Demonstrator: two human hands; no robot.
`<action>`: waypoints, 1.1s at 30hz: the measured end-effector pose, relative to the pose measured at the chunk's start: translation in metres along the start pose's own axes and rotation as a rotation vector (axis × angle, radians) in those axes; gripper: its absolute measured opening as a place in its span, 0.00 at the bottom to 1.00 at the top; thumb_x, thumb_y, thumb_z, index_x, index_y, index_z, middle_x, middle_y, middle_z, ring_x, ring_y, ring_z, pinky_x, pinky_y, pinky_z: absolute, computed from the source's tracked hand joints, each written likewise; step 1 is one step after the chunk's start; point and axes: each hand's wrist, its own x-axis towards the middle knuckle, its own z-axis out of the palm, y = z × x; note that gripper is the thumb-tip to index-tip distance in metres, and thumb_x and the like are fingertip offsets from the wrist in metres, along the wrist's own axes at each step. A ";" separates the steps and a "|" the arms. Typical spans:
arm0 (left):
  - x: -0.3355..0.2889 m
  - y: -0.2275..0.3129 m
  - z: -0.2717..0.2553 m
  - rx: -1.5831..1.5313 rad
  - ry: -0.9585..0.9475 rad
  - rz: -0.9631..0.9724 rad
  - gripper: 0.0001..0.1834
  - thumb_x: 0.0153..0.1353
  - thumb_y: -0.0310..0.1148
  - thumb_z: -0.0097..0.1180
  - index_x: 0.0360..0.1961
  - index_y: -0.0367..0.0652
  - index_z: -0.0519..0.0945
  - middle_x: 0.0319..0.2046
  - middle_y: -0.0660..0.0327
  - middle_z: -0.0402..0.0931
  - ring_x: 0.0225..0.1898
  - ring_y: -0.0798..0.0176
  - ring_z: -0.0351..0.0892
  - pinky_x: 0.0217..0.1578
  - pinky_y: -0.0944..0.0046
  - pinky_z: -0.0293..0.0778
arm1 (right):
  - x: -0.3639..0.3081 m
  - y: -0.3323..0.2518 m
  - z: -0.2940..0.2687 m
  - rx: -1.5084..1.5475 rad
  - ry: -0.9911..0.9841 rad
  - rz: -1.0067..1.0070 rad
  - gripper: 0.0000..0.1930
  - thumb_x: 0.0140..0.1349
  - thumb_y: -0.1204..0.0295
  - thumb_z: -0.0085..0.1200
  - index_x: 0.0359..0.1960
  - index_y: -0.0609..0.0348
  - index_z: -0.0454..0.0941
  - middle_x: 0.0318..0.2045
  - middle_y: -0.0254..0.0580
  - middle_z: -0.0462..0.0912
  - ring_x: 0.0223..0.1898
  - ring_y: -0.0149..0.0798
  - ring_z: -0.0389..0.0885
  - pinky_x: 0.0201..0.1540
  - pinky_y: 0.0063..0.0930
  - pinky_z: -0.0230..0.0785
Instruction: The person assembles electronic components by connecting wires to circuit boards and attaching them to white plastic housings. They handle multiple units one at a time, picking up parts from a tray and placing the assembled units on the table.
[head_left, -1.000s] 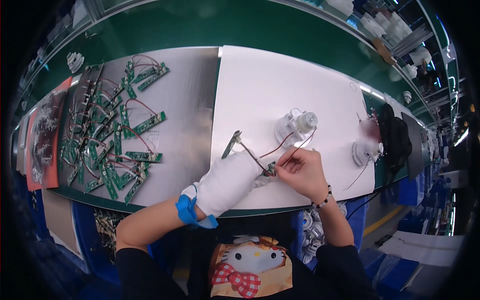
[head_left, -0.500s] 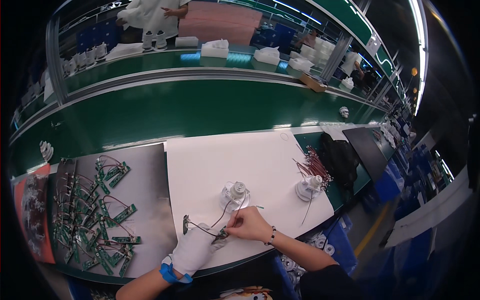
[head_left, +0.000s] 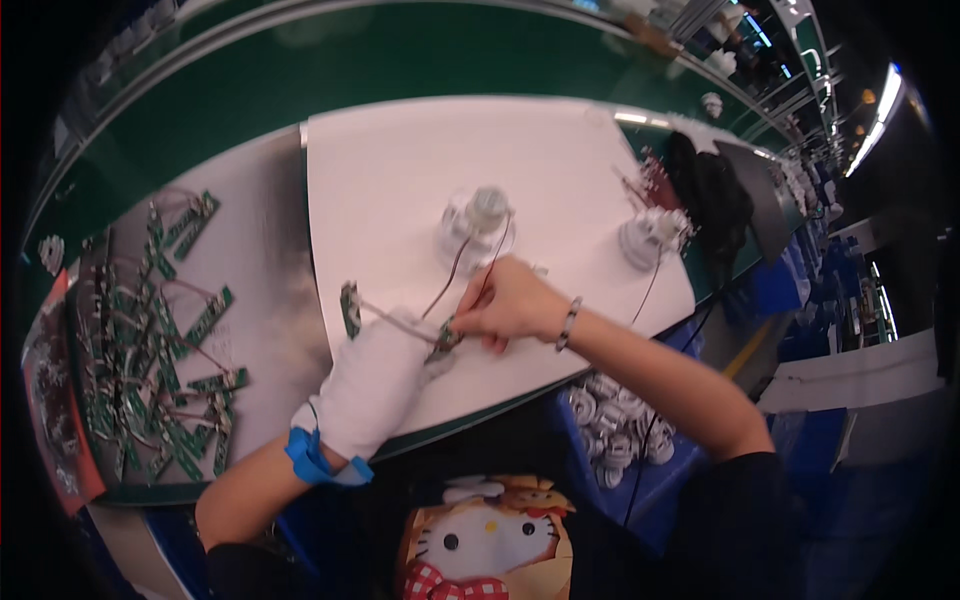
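Observation:
My left hand [head_left: 375, 375], in a white glove with a blue band at the wrist, is closed on a small green circuit board [head_left: 447, 338]. A second green board [head_left: 351, 310] hangs from it by a short lead, left of the glove. My bare right hand [head_left: 512, 302] pinches at the held board; a thin dark wire [head_left: 500, 245] runs into its fingers. The pinched wire end is hidden. Both this wire and another wire [head_left: 448, 280] come from a white round plastic fixture [head_left: 480, 228], which stands upright on the white sheet just beyond my hands.
Many wired circuit boards [head_left: 165, 370] lie heaped at the left on a grey mat [head_left: 262, 270]. At right on the white sheet [head_left: 390, 170] stands another white fixture [head_left: 648, 240], near reddish wires [head_left: 655, 185] and a black bag [head_left: 715, 190]. A blue bin [head_left: 655, 485] below holds white parts.
My view has tipped downward, so the bench appears higher and the bin shows more. Both hands remain together at the small board, with the right still pinching.

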 end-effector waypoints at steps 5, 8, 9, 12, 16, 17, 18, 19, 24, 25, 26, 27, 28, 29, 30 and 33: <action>0.003 -0.008 0.008 -0.006 -0.029 0.014 0.14 0.50 0.38 0.59 0.36 0.41 0.78 0.28 0.52 0.74 0.32 0.50 0.75 0.33 0.58 0.71 | 0.002 -0.008 0.004 -0.018 0.041 0.101 0.05 0.48 0.80 0.58 0.22 0.72 0.76 0.19 0.46 0.79 0.16 0.31 0.78 0.17 0.21 0.73; 0.001 -0.014 0.012 0.098 -0.112 -0.029 0.14 0.50 0.37 0.59 0.36 0.42 0.78 0.28 0.53 0.74 0.32 0.50 0.74 0.33 0.57 0.71 | 0.004 -0.013 0.005 -0.050 0.052 0.145 0.05 0.48 0.80 0.58 0.22 0.71 0.76 0.20 0.47 0.79 0.17 0.31 0.78 0.18 0.21 0.74; 0.002 -0.012 0.010 0.082 -0.113 -0.042 0.14 0.50 0.38 0.59 0.36 0.42 0.78 0.28 0.53 0.74 0.32 0.50 0.75 0.33 0.57 0.71 | 0.003 -0.016 0.004 -0.064 0.054 0.158 0.05 0.48 0.80 0.58 0.21 0.71 0.76 0.20 0.46 0.79 0.17 0.31 0.78 0.18 0.22 0.74; 0.005 -0.008 0.008 0.030 -0.077 -0.048 0.13 0.49 0.38 0.60 0.34 0.43 0.78 0.27 0.54 0.74 0.31 0.51 0.75 0.32 0.58 0.71 | 0.003 -0.009 0.000 -0.020 0.005 0.125 0.06 0.49 0.78 0.59 0.23 0.70 0.77 0.20 0.45 0.80 0.17 0.30 0.78 0.18 0.21 0.74; 0.000 -0.010 0.013 -0.002 0.049 -0.027 0.13 0.48 0.39 0.61 0.32 0.44 0.78 0.27 0.56 0.74 0.30 0.53 0.76 0.30 0.59 0.72 | -0.025 -0.014 -0.015 -0.269 -0.095 0.075 0.07 0.50 0.75 0.60 0.26 0.70 0.78 0.21 0.42 0.80 0.16 0.28 0.77 0.17 0.18 0.71; -0.002 -0.010 0.015 0.002 0.074 -0.041 0.12 0.48 0.39 0.61 0.31 0.44 0.78 0.27 0.57 0.74 0.29 0.53 0.76 0.30 0.59 0.72 | -0.037 -0.021 -0.026 -0.450 -0.042 -0.056 0.07 0.50 0.76 0.60 0.28 0.68 0.79 0.21 0.42 0.81 0.15 0.28 0.76 0.16 0.18 0.69; -0.002 -0.011 0.017 -0.005 0.088 -0.039 0.12 0.48 0.39 0.61 0.31 0.44 0.78 0.27 0.57 0.74 0.29 0.54 0.76 0.29 0.59 0.72 | -0.046 -0.029 -0.033 -0.626 0.004 -0.194 0.07 0.49 0.76 0.59 0.29 0.67 0.79 0.22 0.43 0.81 0.14 0.28 0.75 0.16 0.19 0.68; -0.002 -0.013 0.018 -0.010 0.092 -0.033 0.12 0.48 0.39 0.61 0.31 0.44 0.78 0.27 0.58 0.74 0.30 0.55 0.76 0.29 0.60 0.72 | -0.050 -0.039 -0.034 -0.735 0.099 -0.434 0.06 0.48 0.77 0.60 0.28 0.66 0.80 0.22 0.42 0.81 0.13 0.30 0.75 0.16 0.19 0.67; 0.000 -0.002 0.007 0.045 0.102 -0.050 0.13 0.48 0.42 0.61 0.29 0.44 0.79 0.25 0.58 0.75 0.27 0.55 0.77 0.27 0.59 0.72 | -0.012 -0.067 0.000 -1.428 0.280 -1.080 0.02 0.43 0.75 0.60 0.21 0.58 0.81 0.22 0.40 0.79 0.32 0.38 0.77 0.43 0.31 0.67; 0.002 0.002 0.004 0.057 0.106 -0.059 0.14 0.48 0.42 0.61 0.29 0.44 0.79 0.24 0.58 0.76 0.26 0.55 0.77 0.26 0.59 0.72 | -0.003 -0.067 0.000 -1.499 0.217 -0.972 0.02 0.43 0.74 0.60 0.20 0.57 0.81 0.22 0.40 0.79 0.33 0.38 0.76 0.46 0.33 0.65; 0.002 0.004 0.000 0.069 0.109 -0.068 0.14 0.49 0.43 0.60 0.29 0.44 0.79 0.23 0.57 0.76 0.25 0.54 0.77 0.25 0.59 0.72 | 0.005 -0.067 -0.001 -1.564 0.155 -0.860 0.01 0.43 0.74 0.59 0.20 0.55 0.81 0.23 0.40 0.79 0.34 0.38 0.75 0.48 0.34 0.63; 0.000 0.001 0.001 0.097 0.039 -0.114 0.09 0.49 0.37 0.57 0.29 0.43 0.78 0.23 0.54 0.75 0.24 0.53 0.77 0.24 0.57 0.72 | 0.013 -0.068 0.000 -1.624 0.077 -0.758 0.01 0.43 0.73 0.59 0.19 0.54 0.81 0.23 0.39 0.79 0.35 0.38 0.75 0.51 0.36 0.61; 0.000 -0.002 -0.002 0.113 0.002 -0.145 0.11 0.49 0.39 0.57 0.30 0.43 0.79 0.22 0.55 0.76 0.24 0.53 0.77 0.24 0.57 0.72 | 0.016 -0.070 -0.002 -1.533 0.017 -0.772 0.01 0.43 0.74 0.59 0.19 0.54 0.81 0.23 0.39 0.79 0.33 0.38 0.74 0.49 0.35 0.62; 0.001 -0.004 -0.004 0.129 -0.035 -0.176 0.13 0.49 0.41 0.58 0.30 0.44 0.79 0.21 0.55 0.76 0.24 0.53 0.77 0.24 0.57 0.72 | 0.018 -0.071 -0.005 -1.443 -0.043 -0.782 0.01 0.43 0.74 0.59 0.19 0.53 0.81 0.22 0.38 0.79 0.31 0.39 0.74 0.46 0.34 0.63; 0.001 -0.005 -0.007 0.143 -0.074 -0.207 0.15 0.49 0.44 0.58 0.31 0.44 0.80 0.21 0.55 0.77 0.23 0.53 0.78 0.24 0.57 0.73 | 0.019 -0.071 -0.009 -1.351 -0.103 -0.789 0.01 0.43 0.74 0.59 0.19 0.53 0.81 0.21 0.37 0.79 0.29 0.40 0.74 0.44 0.34 0.65; 0.003 -0.010 -0.016 0.043 -0.110 -0.275 0.14 0.48 0.41 0.57 0.31 0.43 0.80 0.20 0.55 0.77 0.23 0.53 0.78 0.26 0.58 0.73 | 0.020 -0.067 -0.015 -0.932 -0.111 -0.816 0.01 0.42 0.74 0.60 0.20 0.54 0.82 0.18 0.36 0.79 0.25 0.40 0.73 0.37 0.32 0.65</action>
